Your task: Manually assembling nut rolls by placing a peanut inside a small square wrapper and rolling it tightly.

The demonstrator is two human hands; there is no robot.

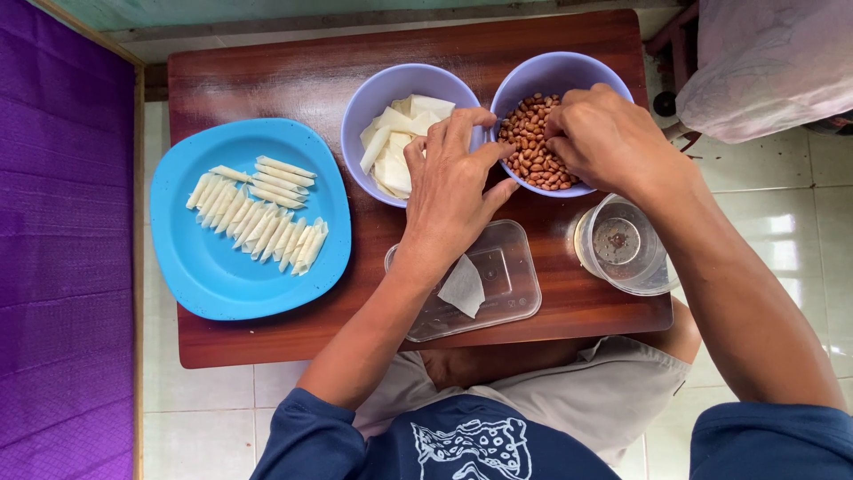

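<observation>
My left hand (453, 182) rests between two lilac bowls, fingers spread on their rims, holding nothing that shows. The left bowl (373, 98) holds white pastry sheets (395, 142). My right hand (604, 138) reaches into the right bowl (569, 71), its fingertips pinching among the peanuts (529, 151). Below my left wrist lies a clear plastic lid (511, 284) with one white pastry triangle (464, 286) on it.
A blue plate (204, 267) at the left carries several rolled pastry sticks (258, 218). A clear round container (622, 244) stands at the table's right edge. The small wooden table (284, 71) sits on a tiled floor, with a purple mat (62, 249) on the left.
</observation>
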